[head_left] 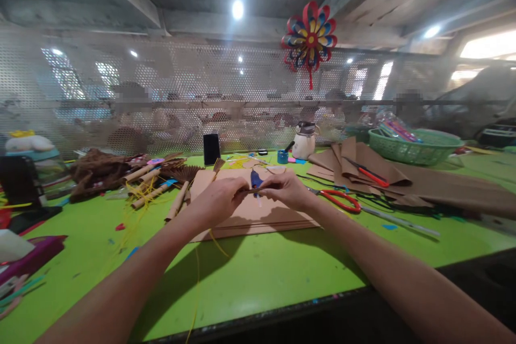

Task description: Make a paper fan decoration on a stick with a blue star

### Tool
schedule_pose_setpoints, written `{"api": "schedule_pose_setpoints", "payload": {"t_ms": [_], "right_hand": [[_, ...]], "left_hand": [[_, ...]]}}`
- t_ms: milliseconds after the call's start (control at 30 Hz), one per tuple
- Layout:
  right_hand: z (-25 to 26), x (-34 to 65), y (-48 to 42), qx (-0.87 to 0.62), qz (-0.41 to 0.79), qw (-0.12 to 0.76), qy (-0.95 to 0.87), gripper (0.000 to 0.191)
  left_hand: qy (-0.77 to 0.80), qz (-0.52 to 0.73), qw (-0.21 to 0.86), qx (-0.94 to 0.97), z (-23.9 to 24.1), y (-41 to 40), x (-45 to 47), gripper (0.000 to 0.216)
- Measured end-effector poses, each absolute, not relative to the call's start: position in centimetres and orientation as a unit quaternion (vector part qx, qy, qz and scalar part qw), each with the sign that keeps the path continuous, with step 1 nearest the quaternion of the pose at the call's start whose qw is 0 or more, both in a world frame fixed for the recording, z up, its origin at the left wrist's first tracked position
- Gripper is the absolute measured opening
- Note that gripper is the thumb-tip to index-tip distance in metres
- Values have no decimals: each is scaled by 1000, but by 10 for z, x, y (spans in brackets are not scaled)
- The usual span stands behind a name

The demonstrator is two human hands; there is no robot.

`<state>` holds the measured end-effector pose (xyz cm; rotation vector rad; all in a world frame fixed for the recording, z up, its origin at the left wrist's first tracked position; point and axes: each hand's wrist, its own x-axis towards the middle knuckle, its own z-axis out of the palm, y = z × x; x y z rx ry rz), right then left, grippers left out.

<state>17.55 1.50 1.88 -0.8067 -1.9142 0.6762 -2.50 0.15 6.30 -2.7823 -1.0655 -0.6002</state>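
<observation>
My left hand (226,194) and my right hand (289,190) are raised over a stack of tan cardboard sheets (258,224). Between them, pinched in the fingertips of both, is a thin piece of brown paper (253,191), seen nearly edge-on. Just behind it lies a blue glue gun (255,178) on the cardboard, partly covered by my fingers. A yellow string (217,244) runs over the front edge of the stack, below my left hand.
Rolled brown paper tubes (151,193) and crumpled brown paper (97,174) lie left. Rightward are red-handled scissors (341,200), a metal ruler (403,223), brown paper sheets (439,185) and a green basket (419,148). A phone (212,149) and white jug (304,141) stand behind.
</observation>
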Motion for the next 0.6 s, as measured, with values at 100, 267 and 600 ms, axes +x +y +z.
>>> {"api": "schedule_pose_setpoints", "payload": {"t_ms": [100,267,600], "right_hand": [[21,173,10,-322,236,463,-791,20],[28,173,3,-314,184,438,-822,18],[34,188,8,-328,297,410,-798,23]], "left_hand": [[-344,-225,40,-911,54,3,-21,25],[-345,-214,-16,-914,48,5,-21,23],[-391,-196,-154,-886,60,2,-24,24]]}}
